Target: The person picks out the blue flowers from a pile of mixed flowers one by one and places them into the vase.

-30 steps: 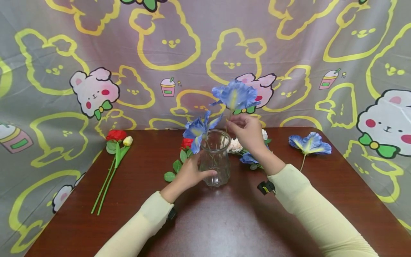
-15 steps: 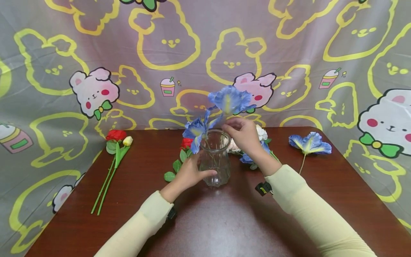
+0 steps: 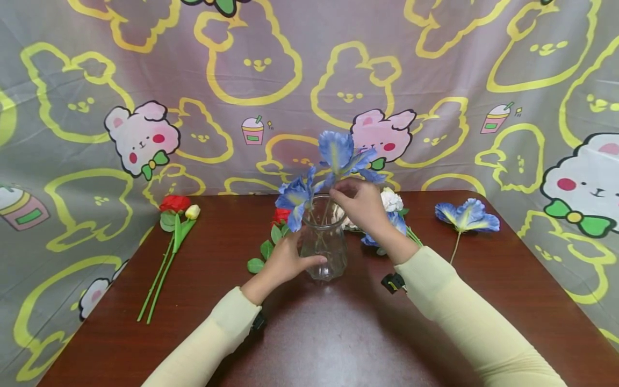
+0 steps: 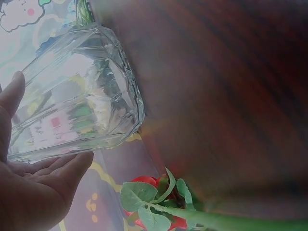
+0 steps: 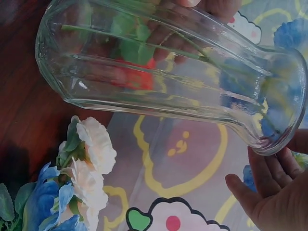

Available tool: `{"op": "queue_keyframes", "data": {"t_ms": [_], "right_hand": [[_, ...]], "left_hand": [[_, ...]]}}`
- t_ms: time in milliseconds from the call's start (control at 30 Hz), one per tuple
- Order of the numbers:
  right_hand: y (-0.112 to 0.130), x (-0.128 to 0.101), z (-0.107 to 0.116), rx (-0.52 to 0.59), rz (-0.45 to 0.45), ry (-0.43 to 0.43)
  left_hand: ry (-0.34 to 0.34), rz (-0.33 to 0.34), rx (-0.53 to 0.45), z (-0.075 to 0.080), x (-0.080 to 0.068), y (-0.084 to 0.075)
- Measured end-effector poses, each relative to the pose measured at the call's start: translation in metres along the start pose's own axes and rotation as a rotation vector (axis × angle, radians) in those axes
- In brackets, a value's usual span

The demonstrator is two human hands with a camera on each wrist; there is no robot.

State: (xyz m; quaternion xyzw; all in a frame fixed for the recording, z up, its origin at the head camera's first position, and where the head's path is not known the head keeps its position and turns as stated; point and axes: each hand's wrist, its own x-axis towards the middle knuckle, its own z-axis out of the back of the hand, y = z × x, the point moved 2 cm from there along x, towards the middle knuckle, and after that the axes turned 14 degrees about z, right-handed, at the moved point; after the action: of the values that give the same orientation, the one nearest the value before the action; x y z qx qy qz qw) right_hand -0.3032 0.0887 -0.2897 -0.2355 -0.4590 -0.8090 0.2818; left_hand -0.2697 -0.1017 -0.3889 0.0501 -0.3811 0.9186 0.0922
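Observation:
A clear glass vase [image 3: 323, 244] stands mid-table on the dark wood. My left hand [image 3: 285, 262] grips its left side; in the left wrist view the fingers [image 4: 53, 175] curl under the vase [image 4: 77, 96]. My right hand [image 3: 359, 203] is at the vase mouth and pinches the stem of a blue flower [image 3: 342, 153], whose stem reaches down into the glass. A second blue flower [image 3: 295, 196] leans out of the vase on the left. The right wrist view shows green stems inside the vase [image 5: 163, 82] and my right hand [image 5: 269, 197] by its rim.
A red rose and a pale bud [image 3: 176, 207] lie at the table's left. A red rose with leaves [image 3: 278, 217] lies behind the vase. White and blue flowers [image 3: 391, 204] lie behind my right hand, and a blue flower [image 3: 466, 215] at the right. A cartoon-print cloth hangs behind.
My right hand has moved down and left to the vase mouth, lowering the blue flower and sliding its stem deeper into the vase. My left hand has stayed on the vase.

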Motion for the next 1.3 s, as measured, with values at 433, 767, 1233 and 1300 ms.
{"op": "queue_keyframes", "data": {"t_ms": [433, 767, 1233, 1300], "right_hand": [[-0.007, -0.001, -0.002, -0.103, -0.046, 0.045], [-0.012, -0.001, -0.004, -0.083, -0.092, 0.07], [-0.013, 0.0, -0.007, 0.021, -0.224, 0.091], [-0.013, 0.0, -0.007, 0.028, -0.228, 0.087]], "left_hand": [[-0.004, 0.042, -0.031, -0.001, 0.0, -0.001], [0.0, 0.054, -0.003, -0.001, 0.001, -0.001], [-0.011, 0.052, -0.01, -0.001, 0.0, 0.001], [-0.008, 0.054, -0.018, -0.001, 0.0, 0.001]]}}
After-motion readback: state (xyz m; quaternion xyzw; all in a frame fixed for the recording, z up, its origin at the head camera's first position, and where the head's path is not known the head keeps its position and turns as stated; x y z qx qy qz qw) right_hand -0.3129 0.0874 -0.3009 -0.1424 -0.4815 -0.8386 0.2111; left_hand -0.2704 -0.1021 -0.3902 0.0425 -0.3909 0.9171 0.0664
